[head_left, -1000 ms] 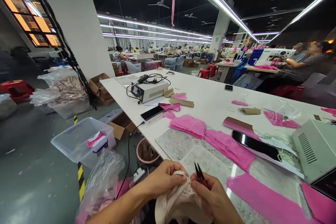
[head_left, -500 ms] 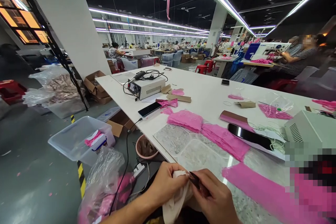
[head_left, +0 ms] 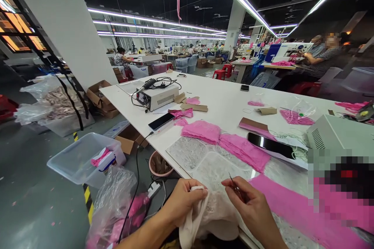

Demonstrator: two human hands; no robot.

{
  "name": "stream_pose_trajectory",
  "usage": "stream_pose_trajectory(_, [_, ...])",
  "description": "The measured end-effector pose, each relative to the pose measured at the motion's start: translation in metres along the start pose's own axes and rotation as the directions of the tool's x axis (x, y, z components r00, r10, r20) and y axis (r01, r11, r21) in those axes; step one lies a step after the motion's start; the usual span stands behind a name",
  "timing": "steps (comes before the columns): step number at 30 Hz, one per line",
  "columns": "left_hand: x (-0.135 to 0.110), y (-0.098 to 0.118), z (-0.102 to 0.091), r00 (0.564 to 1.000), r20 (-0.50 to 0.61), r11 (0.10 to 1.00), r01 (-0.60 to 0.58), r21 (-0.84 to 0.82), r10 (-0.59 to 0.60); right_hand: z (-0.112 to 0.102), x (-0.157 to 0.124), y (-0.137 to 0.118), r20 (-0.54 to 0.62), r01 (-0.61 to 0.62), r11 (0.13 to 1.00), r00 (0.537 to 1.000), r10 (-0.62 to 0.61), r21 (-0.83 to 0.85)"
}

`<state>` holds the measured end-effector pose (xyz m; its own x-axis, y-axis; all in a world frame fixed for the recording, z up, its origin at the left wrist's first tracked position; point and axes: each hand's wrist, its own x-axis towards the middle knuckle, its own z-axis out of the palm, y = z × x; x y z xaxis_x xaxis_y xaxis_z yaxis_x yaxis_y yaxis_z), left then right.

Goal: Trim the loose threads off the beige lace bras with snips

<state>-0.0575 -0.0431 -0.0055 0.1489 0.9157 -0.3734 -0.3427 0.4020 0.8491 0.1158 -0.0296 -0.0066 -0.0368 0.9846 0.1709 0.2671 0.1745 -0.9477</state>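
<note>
On my feed, left hand [head_left: 189, 200] pinches the floppy cream cloth [head_left: 217, 218], I'd guess to steady it, while right hand [head_left: 253, 204] grips slim dark metal snips [head_left: 237, 192] aimed 11 o'clock.

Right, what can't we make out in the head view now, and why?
Head view, all four:
Dark pointed tool: partly hidden by right hand.
Pale cloth: gripped part hidden by left hand.
Grey box: lower front blurred by pixelation.
Far worker: handiwork too small.
</note>
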Motion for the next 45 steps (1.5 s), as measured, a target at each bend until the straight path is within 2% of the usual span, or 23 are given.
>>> stream_pose_trajectory(3, [0.000, -0.001, 0.001, 1.000, 0.029, 1.000, 0.002, -0.009, -0.002, 0.003, -0.004, -0.006, 0.093, 0.114, 0.992, 0.990, -0.109, -0.049])
stream_pose_trajectory(6, [0.000, -0.002, 0.004, 0.998, 0.062, 1.000, -0.013, 0.027, 0.012, 0.011, -0.006, -0.006, 0.175, 0.270, 0.952, 0.954, -0.244, -0.142])
stream_pose_trajectory(9, [0.000, -0.003, 0.006, 0.997, 0.078, 0.999, -0.032, 0.042, 0.028, 0.018, -0.005, 0.000, 0.138, 0.342, 0.923, 0.937, -0.321, -0.176])
stream_pose_trajectory(11, [0.001, -0.004, 0.006, 0.998, 0.054, 0.999, -0.024, 0.025, 0.022, 0.019, -0.003, 0.004, 0.081, 0.284, 0.948, 0.958, -0.275, -0.146])
stream_pose_trajectory(14, [0.003, -0.005, 0.005, 1.000, 0.000, 0.999, 0.030, -0.021, -0.030, 0.014, 0.001, 0.007, 0.088, 0.038, 0.999, 0.995, -0.036, -0.017])
stream_pose_trajectory(16, [0.003, -0.005, 0.004, 0.998, -0.013, 0.996, 0.066, -0.058, -0.067, 0.007, 0.002, 0.008, 0.131, -0.096, 0.994, 0.988, 0.088, 0.055])
stream_pose_trajectory(18, [0.004, -0.005, 0.004, 0.996, -0.008, 0.993, 0.085, -0.087, -0.086, 0.000, 0.001, 0.006, 0.166, -0.126, 0.990, 0.980, 0.114, 0.063])
stream_pose_trajectory(23, [0.005, -0.006, 0.005, 0.995, 0.018, 0.986, 0.102, -0.132, -0.101, -0.006, -0.012, 0.000, 0.251, 0.022, 1.000, 0.968, -0.017, -0.014])
stream_pose_trajectory(26, [0.006, -0.008, 0.005, 0.994, 0.034, 0.980, 0.109, -0.168, -0.105, -0.004, -0.020, 0.003, 0.243, 0.151, 0.975, 0.964, -0.108, -0.166])
stream_pose_trajectory(29, [0.007, -0.010, 0.006, 0.993, 0.042, 0.973, 0.118, -0.199, -0.111, -0.001, -0.026, 0.011, 0.259, 0.216, 0.940, 0.955, -0.147, -0.263])
stream_pose_trajectory(35, [0.007, -0.012, 0.010, 0.995, -0.012, 0.971, 0.096, -0.218, -0.101, 0.003, -0.029, 0.020, 0.246, 0.233, 0.934, 0.955, -0.167, -0.272])
stream_pose_trajectory(45, [0.006, -0.015, 0.010, 0.996, 0.008, 0.968, 0.086, -0.237, -0.086, 0.001, -0.031, 0.025, 0.247, 0.262, 0.906, 0.951, -0.184, -0.334])
